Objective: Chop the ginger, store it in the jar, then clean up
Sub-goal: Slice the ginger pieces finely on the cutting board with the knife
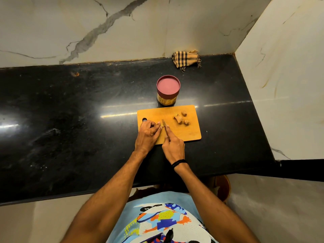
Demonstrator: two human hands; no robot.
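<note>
Left hand [148,133]: curled on the left part of the cutting board [185,134], a small ginger piece [160,127], mostly hidden, pinched under its fingertips.
Right hand [172,146]: closed round the knife [164,124] handle; the blade is set just beside the left fingertips.
Ginger chunks [181,118]: three are seen on the board's right part, apart from the blade.
Jar [168,91]: stood upright just behind the board, maroon lid on.
Cloth [186,59]: bunched against the wall on the black counter [70,120].
</note>
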